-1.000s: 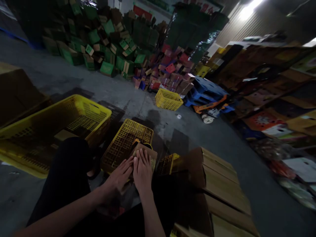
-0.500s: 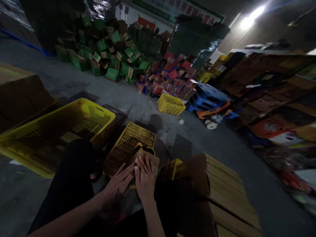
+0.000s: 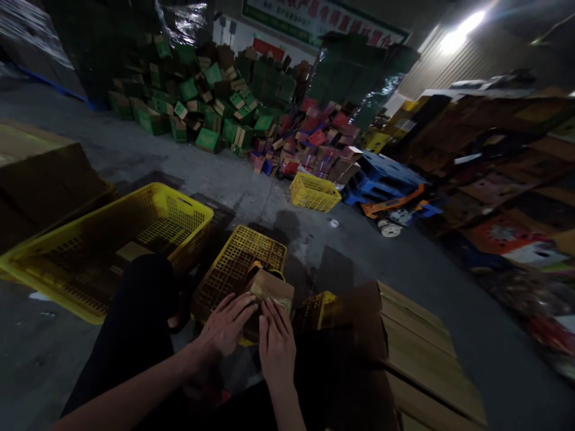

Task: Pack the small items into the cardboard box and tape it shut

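Note:
Both my hands lie on a small cardboard box [image 3: 275, 286] with shiny clear tape across its top. My left hand [image 3: 227, 320] rests flat on the box's left part, fingers stretched out. On the near right side, my right hand [image 3: 277, 341] has its fingers extended over the box edge. Beneath the box is an upturned yellow plastic crate [image 3: 242, 251] with a grid base. Just behind the box, a partly hidden black and orange object [image 3: 260, 267], perhaps a tape dispenser, sits on the crate.
A large yellow basket [image 3: 186, 218] with a small flat carton inside stands left. A big cardboard box [image 3: 417, 335] is close on the right. Further off are another yellow crate [image 3: 314, 193], blue pallets [image 3: 386, 170], an orange pallet jack [image 3: 393, 203] and heaped green cartons [image 3: 209, 139].
My hands have moved apart and toward me over the box, uncovering more of its taped top. The whole view has shifted slightly.

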`<action>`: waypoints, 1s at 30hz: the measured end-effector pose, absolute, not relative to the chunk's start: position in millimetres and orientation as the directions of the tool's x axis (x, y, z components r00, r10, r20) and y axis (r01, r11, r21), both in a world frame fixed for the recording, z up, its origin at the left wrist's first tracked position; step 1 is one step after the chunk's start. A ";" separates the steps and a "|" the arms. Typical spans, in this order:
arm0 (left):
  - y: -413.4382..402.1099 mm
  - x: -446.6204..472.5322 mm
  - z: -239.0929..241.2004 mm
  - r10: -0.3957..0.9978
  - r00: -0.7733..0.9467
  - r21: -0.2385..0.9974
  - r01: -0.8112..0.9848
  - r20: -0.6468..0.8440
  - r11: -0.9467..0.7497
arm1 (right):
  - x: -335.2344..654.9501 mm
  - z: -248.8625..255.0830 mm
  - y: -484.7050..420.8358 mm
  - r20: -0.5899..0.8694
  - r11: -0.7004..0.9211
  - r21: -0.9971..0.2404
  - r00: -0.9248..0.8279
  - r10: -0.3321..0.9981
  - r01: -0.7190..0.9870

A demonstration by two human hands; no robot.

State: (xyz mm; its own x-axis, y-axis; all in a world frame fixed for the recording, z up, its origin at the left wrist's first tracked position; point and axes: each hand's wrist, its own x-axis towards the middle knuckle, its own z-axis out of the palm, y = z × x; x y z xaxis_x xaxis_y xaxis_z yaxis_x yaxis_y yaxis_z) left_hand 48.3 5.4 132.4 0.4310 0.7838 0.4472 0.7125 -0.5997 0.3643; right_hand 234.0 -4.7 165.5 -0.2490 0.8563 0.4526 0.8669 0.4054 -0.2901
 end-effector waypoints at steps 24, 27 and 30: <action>15.6 74.8 169.7 0.794 0.453 0.367 0.715 0.406 -0.595 | 257.8 144.3 -26.6 0.544 0.346 -0.423 -0.071 0.836 0.837; 23.1 81.6 174.4 0.815 0.436 0.375 0.733 0.381 -0.567 | 257.9 141.7 -26.4 0.528 0.308 -0.524 0.019 0.849 0.794; 30.3 90.7 179.6 0.832 0.418 0.365 0.758 0.364 -0.541 | 258.2 142.5 -22.8 0.496 0.239 -0.619 0.135 0.858 0.748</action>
